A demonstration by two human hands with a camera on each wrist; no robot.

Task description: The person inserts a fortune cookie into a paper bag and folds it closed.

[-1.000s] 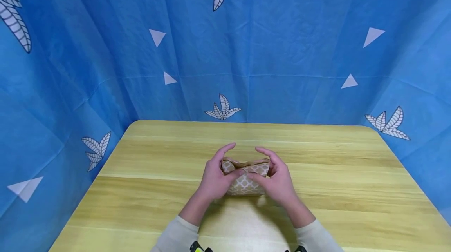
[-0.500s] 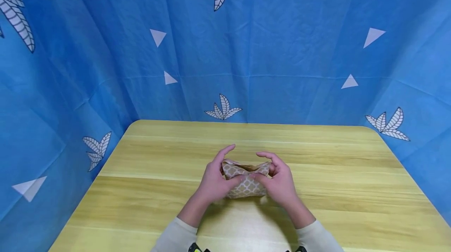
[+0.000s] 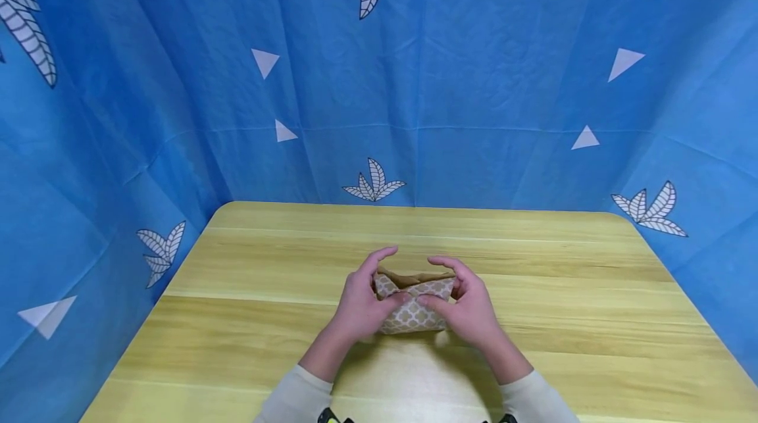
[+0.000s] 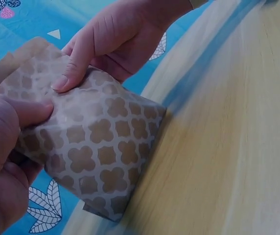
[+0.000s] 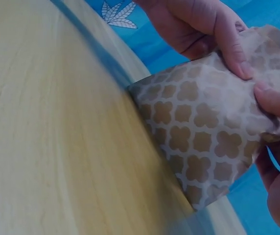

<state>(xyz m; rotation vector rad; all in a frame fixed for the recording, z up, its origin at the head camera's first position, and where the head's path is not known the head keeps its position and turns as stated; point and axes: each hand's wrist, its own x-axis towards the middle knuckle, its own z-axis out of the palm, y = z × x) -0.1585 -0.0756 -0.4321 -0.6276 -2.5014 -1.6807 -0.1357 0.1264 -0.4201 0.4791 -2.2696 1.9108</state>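
A small brown paper bag [image 3: 412, 315] with a white quatrefoil pattern stands on the wooden table [image 3: 249, 278], its mouth facing up. My left hand [image 3: 360, 303] grips the bag's left side, thumb pressed on the near wall and fingers arched over the top. On the other side, my right hand [image 3: 470, 310] holds it the same way. The left wrist view shows the patterned bag [image 4: 101, 147] pinched between my left hand [image 4: 5, 161] and my right hand [image 4: 110, 39]. From the right wrist, both thumbs press the bag [image 5: 198, 137] near its upper edge.
A blue cloth backdrop [image 3: 474, 81] with white leaf and triangle prints surrounds the table on three sides. The tabletop's light wood runs out to rounded far corners. Pale sleeves [image 3: 296, 397] cover both forearms at the near edge.
The fingers of both hands have dropped a little closer to the bag's mouth. The near wall was squeezed in, then eased back. The bag stays in place.
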